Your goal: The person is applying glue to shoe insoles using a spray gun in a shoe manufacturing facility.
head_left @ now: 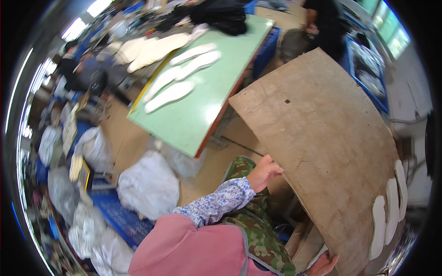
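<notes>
A large brown wooden board (322, 124) fills the right side of the view, with a dark spot and scuffs on its top. My left hand (264, 174), in a blue-flowered sleeve, is closed with its fingertips at the board's near left edge. Farther along that edge, at the bottom, my right hand (323, 264) grips the corner; part of it is cut off or hidden. Several white insoles (391, 211) lie side by side at the board's right end. Below the edge between my hands, a pale piece shows partly, too hidden to name.
A green-topped table (207, 106) ahead carries several white insoles (170, 97) and black cloth (225, 18). White sacks (148, 186) and a blue crate (119, 209) stand at the left. People (99, 76) are at the far left; another (324, 27) is beyond the board.
</notes>
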Demonstrator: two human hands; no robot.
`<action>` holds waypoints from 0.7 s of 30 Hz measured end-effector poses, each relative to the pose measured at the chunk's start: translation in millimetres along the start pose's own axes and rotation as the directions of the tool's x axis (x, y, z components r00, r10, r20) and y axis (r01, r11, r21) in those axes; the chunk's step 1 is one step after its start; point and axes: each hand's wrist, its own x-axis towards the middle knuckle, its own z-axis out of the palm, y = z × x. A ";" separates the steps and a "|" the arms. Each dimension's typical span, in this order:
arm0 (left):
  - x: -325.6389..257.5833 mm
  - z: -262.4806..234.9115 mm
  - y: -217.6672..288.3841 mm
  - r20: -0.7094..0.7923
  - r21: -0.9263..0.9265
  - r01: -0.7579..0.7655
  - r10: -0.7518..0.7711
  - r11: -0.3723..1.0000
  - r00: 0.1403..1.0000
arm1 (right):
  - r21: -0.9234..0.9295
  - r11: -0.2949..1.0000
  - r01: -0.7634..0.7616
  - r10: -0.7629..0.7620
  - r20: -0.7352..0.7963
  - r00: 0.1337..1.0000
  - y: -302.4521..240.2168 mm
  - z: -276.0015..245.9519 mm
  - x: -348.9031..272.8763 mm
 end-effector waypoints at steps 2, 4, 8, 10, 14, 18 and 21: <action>-49.9 -12.9 13.5 -0.020 -0.029 -0.060 0.059 0.998 0.998 | -0.060 0.998 0.002 -0.001 0.003 1.000 9.3 -3.0 -14.8; -82.2 -14.6 36.0 -0.051 -0.057 -0.156 0.153 0.986 0.987 | -0.015 0.990 0.137 -0.138 -0.136 0.981 33.6 14.4 -7.5; -168.1 -58.8 77.6 -0.218 -0.033 -0.345 0.330 0.938 0.918 | 0.493 0.396 -0.775 0.347 0.701 0.623 -70.3 83.3 -34.3; -207.1 -97.8 85.5 -0.238 -0.071 -0.445 0.418 0.893 0.877 | 0.465 0.455 -0.760 0.295 0.727 0.621 -84.6 104.4 -62.8; -302.7 -157.7 129.0 -0.438 -0.038 -0.539 0.471 0.841 0.766 | 0.411 0.412 -0.813 0.325 0.767 0.553 -111.9 159.4 -149.1; -413.3 -184.1 179.8 -0.489 0.145 -0.632 0.610 0.761 0.623 | 0.347 0.335 -0.876 0.320 0.833 0.452 -173.4 223.9 -244.5; -482.4 -233.4 191.1 -0.515 0.212 -0.686 0.676 0.696 0.527 | 0.177 0.305 -0.936 0.289 0.919 0.268 -205.0 252.5 -300.0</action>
